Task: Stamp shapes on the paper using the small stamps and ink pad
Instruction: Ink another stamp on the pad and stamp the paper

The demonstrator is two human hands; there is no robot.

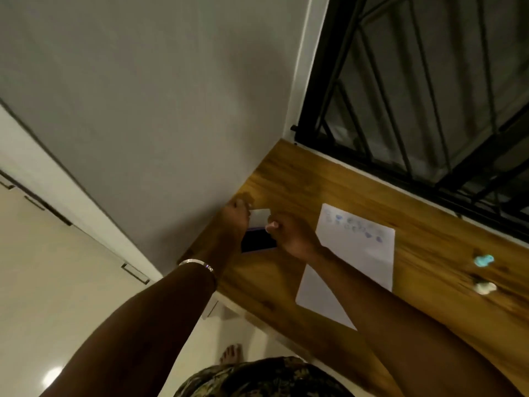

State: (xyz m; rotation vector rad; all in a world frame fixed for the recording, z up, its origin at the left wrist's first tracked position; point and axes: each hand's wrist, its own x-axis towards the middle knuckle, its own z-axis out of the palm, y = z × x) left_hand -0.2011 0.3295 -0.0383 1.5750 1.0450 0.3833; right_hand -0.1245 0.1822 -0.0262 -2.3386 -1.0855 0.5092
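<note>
Head view: both hands meet over the ink pad at the desk's far corner. The left hand and right hand pinch its white lid between fingertips, lid raised above the dark pad (blurred, grip hard to read). Just right of the hands lies the paper; beyond it, two stamps.
</note>
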